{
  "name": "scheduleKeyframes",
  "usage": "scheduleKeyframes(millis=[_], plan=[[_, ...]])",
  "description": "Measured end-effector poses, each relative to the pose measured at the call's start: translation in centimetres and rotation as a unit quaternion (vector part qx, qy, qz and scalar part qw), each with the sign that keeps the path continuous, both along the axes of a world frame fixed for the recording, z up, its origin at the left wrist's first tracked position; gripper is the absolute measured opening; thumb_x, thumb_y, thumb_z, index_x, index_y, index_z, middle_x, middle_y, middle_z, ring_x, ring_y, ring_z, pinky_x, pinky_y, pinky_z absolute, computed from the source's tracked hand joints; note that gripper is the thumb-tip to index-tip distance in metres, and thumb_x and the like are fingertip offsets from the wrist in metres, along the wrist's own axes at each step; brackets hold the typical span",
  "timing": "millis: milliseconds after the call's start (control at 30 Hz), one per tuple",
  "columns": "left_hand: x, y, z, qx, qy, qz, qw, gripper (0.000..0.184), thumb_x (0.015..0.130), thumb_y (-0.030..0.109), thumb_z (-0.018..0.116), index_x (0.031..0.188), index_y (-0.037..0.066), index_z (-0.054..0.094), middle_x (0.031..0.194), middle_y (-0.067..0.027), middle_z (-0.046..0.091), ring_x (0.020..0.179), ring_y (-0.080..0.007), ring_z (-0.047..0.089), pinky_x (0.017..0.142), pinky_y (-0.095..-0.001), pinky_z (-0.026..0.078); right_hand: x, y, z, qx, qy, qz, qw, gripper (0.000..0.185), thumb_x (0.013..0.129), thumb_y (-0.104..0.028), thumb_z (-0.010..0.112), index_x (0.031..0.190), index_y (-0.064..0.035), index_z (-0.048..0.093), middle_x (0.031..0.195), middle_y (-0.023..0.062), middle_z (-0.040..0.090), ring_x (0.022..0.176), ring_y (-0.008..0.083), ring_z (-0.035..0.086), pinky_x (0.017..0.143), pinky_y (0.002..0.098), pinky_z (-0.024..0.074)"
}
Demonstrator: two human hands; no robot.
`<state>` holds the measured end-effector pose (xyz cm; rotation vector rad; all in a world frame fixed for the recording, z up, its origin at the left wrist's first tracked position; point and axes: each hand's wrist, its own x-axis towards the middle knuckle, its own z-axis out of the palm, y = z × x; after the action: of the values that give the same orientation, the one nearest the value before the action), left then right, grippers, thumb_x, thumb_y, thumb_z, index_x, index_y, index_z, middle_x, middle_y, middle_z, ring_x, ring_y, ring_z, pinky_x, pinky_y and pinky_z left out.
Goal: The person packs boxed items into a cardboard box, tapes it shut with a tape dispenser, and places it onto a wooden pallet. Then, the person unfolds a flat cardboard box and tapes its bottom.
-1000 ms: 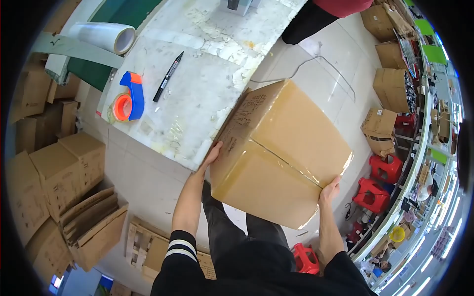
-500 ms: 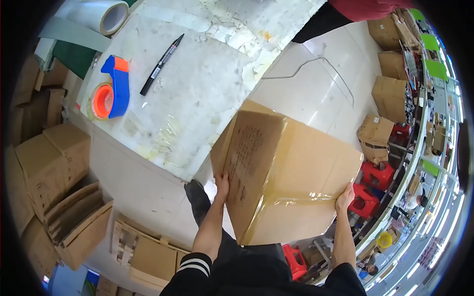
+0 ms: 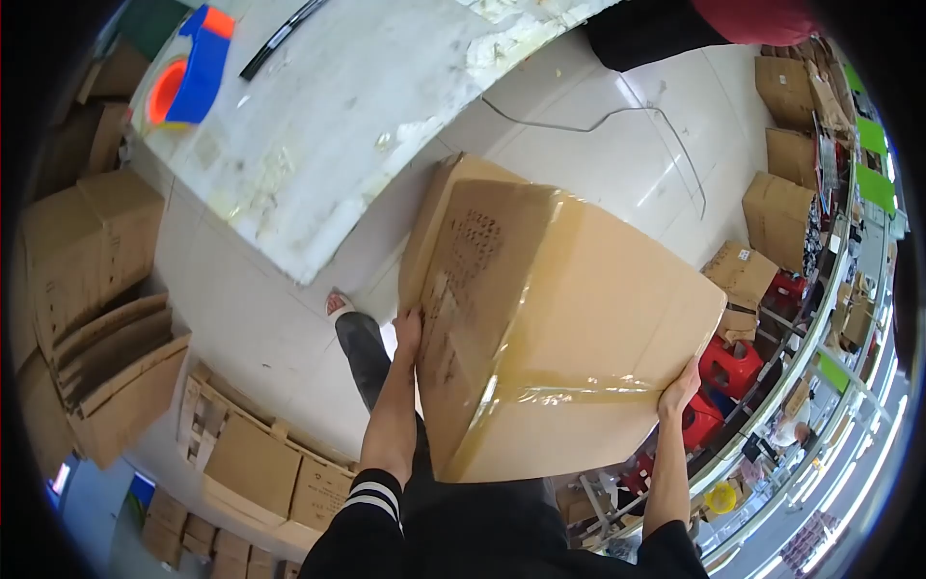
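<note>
A large brown cardboard box (image 3: 617,299), its seam covered with shiny clear tape, is held up in front of my body, tilted. My left hand (image 3: 409,336) grips its left side near the lower edge, the fingertips partly hidden. On the right side, my right hand (image 3: 680,391) presses round the box's edge. Dark printed writing shows on the box's left face. A blue and orange tape dispenser (image 3: 205,68) and a black marker (image 3: 280,39) lie on the white worn table (image 3: 318,145), out of reach of both hands.
Stacked cardboard boxes (image 3: 92,241) stand at the left, with a pallet of flattened cardboard (image 3: 253,463) below them. A bent metal rod (image 3: 588,127) lies on the tiled floor. Red stools (image 3: 730,367) and more boxes line the right. Another person's dark-clad leg (image 3: 656,34) shows at the top.
The table, dispenser and marker have shifted up and left in view, and the box now sits farther from the table edge. Both hands keep their hold. My foot now shows at left.
</note>
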<state>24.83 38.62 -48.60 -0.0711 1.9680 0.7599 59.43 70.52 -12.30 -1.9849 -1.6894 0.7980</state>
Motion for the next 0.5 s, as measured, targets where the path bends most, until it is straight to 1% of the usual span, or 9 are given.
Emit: scheduleKeyframes(millis=[67,100,167,200,233,267,333,367,500], plan=[[0.3,0.6,-1.7,0.044,-0.114,0.088,0.989,0.059,0.088,0.04,0.049,0.125,-0.006,0.056,0.118,-0.0275,0.063,0.112,-0.0384,0.059,0.096,-0.0404,0.042,2.0,1.4,-1.3,0.003,0.017,-0.001,1.0,0.054,0.104,-0.037,0.033,0.113,0.0097,0.06,0.103,0.0141,0.068,0.091,0.0199,0.061,0.085,0.0332,0.0462],[0.1,1.1,-0.3,0.038,-0.079,0.051,0.995,0.059,0.089,0.04,0.046,0.126,-0.006,0.056,0.12,-0.027,0.062,0.115,-0.0378,0.057,0.098,-0.0395,0.04,3.1,2.0,-2.0,0.007,0.027,-0.002,1.0,0.055,0.104,-0.037,0.034,0.115,0.0097,0.06,0.105,0.0138,0.068,0.092,0.0195,0.061,0.086,0.0329,0.0463],[-1.8,3.1,6.8,0.025,-0.009,-0.023,0.999,0.059,0.091,0.041,0.041,0.126,-0.005,0.056,0.125,-0.0262,0.059,0.121,-0.0364,0.053,0.103,-0.0376,0.036,5.3,2.4,-3.1,-0.009,0.078,-0.016,0.997,0.057,0.104,-0.04,0.036,0.119,0.0094,0.059,0.109,0.013,0.068,0.095,0.0185,0.062,0.088,0.0314,0.0465],[-3.9,4.6,10.5,0.042,-0.029,-0.063,0.997,0.063,0.092,0.044,0.038,0.131,-0.004,0.052,0.131,-0.0265,0.055,0.124,-0.0347,0.05,0.105,-0.0363,0.034,6.3,2.6,-3.4,-0.023,0.09,-0.026,0.995,0.057,0.104,-0.041,0.036,0.119,0.0093,0.059,0.11,0.0128,0.068,0.096,0.0182,0.062,0.088,0.0311,0.0466],[-4.9,5.7,9.6,0.062,-0.078,-0.041,0.994,0.064,0.094,0.045,0.038,0.132,-0.004,0.051,0.133,-0.0255,0.054,0.126,-0.0334,0.049,0.105,-0.0358,0.034,6.8,2.7,-3.9,-0.038,0.102,-0.036,0.993,0.058,0.104,-0.041,0.036,0.119,0.0092,0.06,0.11,0.0127,0.068,0.096,0.0179,0.062,0.088,0.0309,0.0467],[-5.4,7.3,8.2,0.085,-0.129,0.02,0.988,0.065,0.095,0.046,0.037,0.133,-0.004,0.05,0.135,-0.0245,0.052,0.127,-0.0322,0.048,0.106,-0.0357,0.033,6.5,2.5,-4.3,-0.019,0.116,-0.043,0.992,0.059,0.104,-0.043,0.037,0.119,0.009,0.06,0.111,0.0128,0.067,0.097,0.0172,0.062,0.089,0.0307,0.047],[-5.1,10.2,5.2,0.124,-0.227,0.18,0.949,0.068,0.097,0.05,0.036,0.137,-0.003,0.048,0.138,-0.0223,0.05,0.129,-0.0298,0.046,0.107,-0.036,0.032,6.1,2.6,-4.6,-0.02,0.129,-0.044,0.99,0.061,0.103,-0.045,0.036,0.119,0.0091,0.06,0.111,0.0128,0.067,0.098,0.0179,0.062,0.089,0.0312,0.047],[-4.7,10.2,4.3,0.129,-0.218,0.165,0.953,0.069,0.097,0.052,0.036,0.137,-0.003,0.048,0.138,-0.022,0.05,0.129,-0.0298,0.046,0.107,-0.0359,0.032,6.2,2.6,-4.4,-0.021,0.136,-0.044,0.99,0.062,0.103,-0.046,0.036,0.119,0.0091,0.06,0.111,0.0127,0.067,0.098,0.0182,0.062,0.089,0.0315,0.047],[-4.7,9.2,3.5,0.17,-0.157,0.122,0.965,0.073,0.096,0.057,0.036,0.139,-0.001,0.047,0.14,-0.021,0.049,0.13,-0.0296,0.045,0.107,-0.0355,0.032,5.5,3.1,-3.7,-0.038,0.049,-0.034,0.997,0.072,0.1,-0.055,0.037,0.115,0.0112,0.062,0.109,0.0152,0.068,0.099,0.0222,0.062,0.089,0.034,0.0468]])
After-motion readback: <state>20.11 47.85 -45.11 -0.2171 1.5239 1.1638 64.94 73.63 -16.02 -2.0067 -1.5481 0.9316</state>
